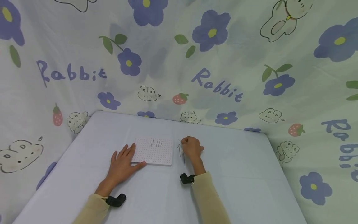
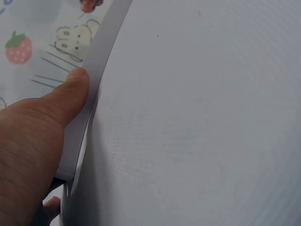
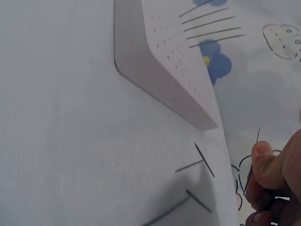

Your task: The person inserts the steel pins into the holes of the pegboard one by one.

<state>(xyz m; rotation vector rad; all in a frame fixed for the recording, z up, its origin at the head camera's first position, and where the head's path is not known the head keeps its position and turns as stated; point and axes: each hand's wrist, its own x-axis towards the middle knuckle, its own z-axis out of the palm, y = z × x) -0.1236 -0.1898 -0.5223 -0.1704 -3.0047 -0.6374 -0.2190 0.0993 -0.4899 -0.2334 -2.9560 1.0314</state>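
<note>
A white pegboard [image 1: 156, 158] with rows of small holes lies on the table. Several thin metal pins [image 1: 156, 143] stand upright in its upper part, in a row. At the board's left side, my left hand [image 1: 121, 169] rests with spread fingers. Its thumb [image 2: 73, 92] lies against the board's near edge. To the right of the board, my right hand [image 1: 192, 147] holds one thin metal pin [image 3: 258, 133] between thumb and index finger, clear of the tabletop. Several loose pins [image 3: 190, 165] lie on the table between that hand and the board, some crossing or touching.
The table [image 1: 246, 168] has a plain white cover. Behind and beside it hangs a curtain [image 1: 159, 65] printed with flowers, rabbits and strawberries. Each wrist carries a small black camera [image 1: 116, 200].
</note>
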